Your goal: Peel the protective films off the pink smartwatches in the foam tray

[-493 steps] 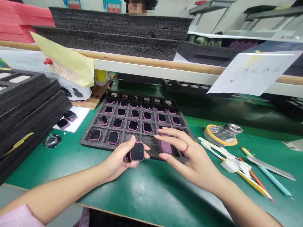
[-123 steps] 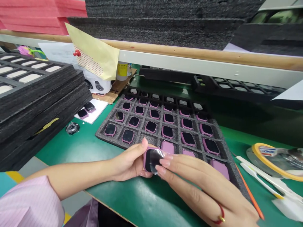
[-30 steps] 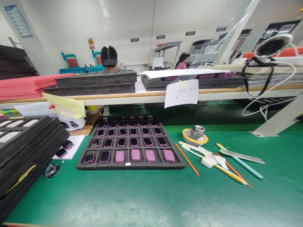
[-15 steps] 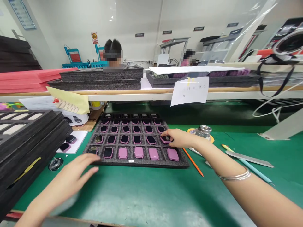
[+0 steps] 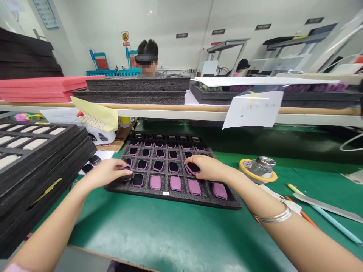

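Observation:
A black foam tray (image 5: 172,196) lies on the green bench with several pink smartwatch bodies in its pockets. Some lie screen up, and those in the front row lie back up. My left hand (image 5: 109,173) is closed on a pink watch body (image 5: 126,172) at the tray's front left corner. My right hand (image 5: 204,168) rests over the tray's right side, its fingers curled on another pink watch body (image 5: 192,168) in the second row. A bangle sits on my right wrist.
A stack of black foam trays (image 5: 36,158) stands at the left. A tape roll with a metal jar (image 5: 259,168), pencils and a steel ruler (image 5: 329,206) lie at the right. A shelf rail (image 5: 181,109) with hanging papers crosses behind the tray; people sit beyond it.
My left hand has moved forward from the bench edge onto the tray's front left corner and closed on a watch body. My right hand has shifted slightly left along the second row.

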Demonstrator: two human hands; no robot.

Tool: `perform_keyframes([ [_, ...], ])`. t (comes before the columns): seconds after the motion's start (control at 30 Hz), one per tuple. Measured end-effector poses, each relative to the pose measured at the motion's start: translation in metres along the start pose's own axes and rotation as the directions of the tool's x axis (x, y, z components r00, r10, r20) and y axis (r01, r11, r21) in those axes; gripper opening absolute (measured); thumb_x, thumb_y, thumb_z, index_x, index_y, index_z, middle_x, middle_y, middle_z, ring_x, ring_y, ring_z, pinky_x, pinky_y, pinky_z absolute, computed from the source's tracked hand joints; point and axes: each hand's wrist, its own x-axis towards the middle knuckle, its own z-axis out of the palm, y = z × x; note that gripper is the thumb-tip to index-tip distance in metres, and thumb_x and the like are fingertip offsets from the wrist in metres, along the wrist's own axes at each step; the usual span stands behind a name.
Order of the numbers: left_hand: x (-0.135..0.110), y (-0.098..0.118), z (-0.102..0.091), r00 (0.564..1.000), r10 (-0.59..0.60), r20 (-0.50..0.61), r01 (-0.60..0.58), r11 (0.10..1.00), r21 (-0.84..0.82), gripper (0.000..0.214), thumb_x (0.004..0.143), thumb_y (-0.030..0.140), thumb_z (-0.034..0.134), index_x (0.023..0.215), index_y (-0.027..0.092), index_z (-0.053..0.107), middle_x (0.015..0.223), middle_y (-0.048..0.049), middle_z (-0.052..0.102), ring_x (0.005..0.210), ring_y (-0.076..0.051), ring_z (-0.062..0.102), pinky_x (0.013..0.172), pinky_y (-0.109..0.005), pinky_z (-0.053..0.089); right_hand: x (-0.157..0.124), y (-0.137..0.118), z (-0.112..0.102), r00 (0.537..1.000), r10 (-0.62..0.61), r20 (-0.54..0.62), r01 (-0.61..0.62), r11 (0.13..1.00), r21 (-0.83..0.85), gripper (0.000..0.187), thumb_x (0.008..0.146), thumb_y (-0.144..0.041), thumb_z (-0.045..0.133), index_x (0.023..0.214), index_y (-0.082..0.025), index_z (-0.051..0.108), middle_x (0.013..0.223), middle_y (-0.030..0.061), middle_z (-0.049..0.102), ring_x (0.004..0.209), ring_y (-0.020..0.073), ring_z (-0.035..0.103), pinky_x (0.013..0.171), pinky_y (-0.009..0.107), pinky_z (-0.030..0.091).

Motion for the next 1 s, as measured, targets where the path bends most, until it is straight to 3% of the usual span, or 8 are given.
perform_keyframes([
  [0.23,0.010,0.029,0.041,0.996,0.084,-0.006,-0.084,0.996,0.021,0.042,0.089,0.052,0.054,0.101,0.016,0.072,0.107,-0.0156,0.067,0.108,-0.035,0.061,0.094,-0.041,0.043,0.014,-0.004,0.009,0.999,0.047,0.025,-0.047,0.999,-0.002,0.048,0.075,-0.010,0.070,0.121,-0.020,0.065,0.114,0.0117,0.073,0.105,0.0271,0.069,0.086,0.038,0.053],
  [0.53,-0.006,0.054,0.035,0.995,0.087,-0.051,-0.099,0.936,-0.339,0.048,0.089,0.061,0.055,0.103,0.018,0.069,0.094,-0.0064,0.072,0.082,-0.022,0.065,0.071,-0.030,0.047,-0.007,0.010,0.026,0.984,0.101,-0.148,-0.078,0.985,0.155,0.044,0.074,-0.022,0.067,0.118,-0.025,0.066,0.104,0.0007,0.077,0.099,0.0235,0.073,0.084,0.028,0.053],
  [0.6,-0.003,0.074,0.038,0.995,0.062,-0.083,-0.101,0.744,-0.660,0.047,0.086,0.061,0.060,0.097,0.016,0.065,0.090,-0.0061,0.068,0.072,-0.016,0.062,0.060,-0.026,0.046,-0.009,0.009,0.026,0.976,0.125,-0.177,-0.097,0.982,0.160,0.045,0.073,-0.023,0.067,0.118,-0.023,0.066,0.100,0.0025,0.078,0.096,0.0254,0.073,0.081,0.030,0.054],
  [0.67,0.000,0.094,0.045,0.998,0.066,-0.018,-0.044,0.418,-0.907,0.042,0.078,0.054,0.072,0.086,0.014,0.062,0.079,-0.0032,0.063,0.056,-0.009,0.052,0.045,-0.020,0.033,-0.013,0.002,0.023,0.964,0.163,-0.209,-0.135,0.980,0.144,0.047,0.073,-0.022,0.066,0.120,-0.020,0.066,0.092,0.0064,0.077,0.090,0.0303,0.074,0.075,0.034,0.054],
  [0.73,0.003,0.108,0.055,0.996,0.061,0.066,0.063,0.049,-0.997,0.033,0.072,0.041,0.078,0.079,0.014,0.060,0.081,-0.0022,0.065,0.047,-0.001,0.036,0.041,-0.017,0.020,-0.021,-0.010,0.017,0.949,0.188,-0.251,-0.159,0.978,0.134,0.049,0.074,-0.021,0.065,0.123,-0.019,0.064,0.092,0.0092,0.077,0.090,0.0337,0.073,0.073,0.037,0.054],
  [0.8,0.004,0.113,0.067,0.987,0.062,0.148,0.157,-0.163,-0.974,0.028,0.071,0.035,0.077,0.077,0.014,0.059,0.078,-0.0012,0.066,0.044,0.000,0.031,0.040,-0.016,0.018,-0.033,-0.029,0.011,0.937,0.178,-0.299,-0.139,0.979,0.147,0.049,0.077,-0.022,0.065,0.126,-0.022,0.062,0.104,0.0083,0.076,0.097,0.0323,0.073,0.080,0.037,0.055],
  [0.87,0.003,0.113,0.080,0.977,0.056,0.206,0.213,-0.207,-0.955,0.026,0.074,0.037,0.074,0.079,0.014,0.062,0.067,0.0003,0.063,0.044,-0.003,0.038,0.042,-0.016,0.027,-0.048,-0.050,0.008,0.915,0.102,-0.391,-0.020,0.978,0.208,0.048,0.079,-0.024,0.065,0.126,-0.027,0.059,0.114,0.0041,0.074,0.101,0.0269,0.072,0.088,0.035,0.056],
  [1.0,-0.003,0.109,0.096,0.965,0.040,0.259,0.262,-0.208,-0.942,0.042,0.084,0.056,0.070,0.089,0.014,0.065,0.070,-0.0022,0.066,0.061,-0.010,0.060,0.062,-0.021,0.050,-0.071,-0.086,0.015,0.721,-0.142,-0.678,0.402,0.883,0.244,0.049,0.079,-0.016,0.061,0.126,-0.028,0.056,0.123,0.0026,0.071,0.109,0.0224,0.071,0.098,0.034,0.056],
])
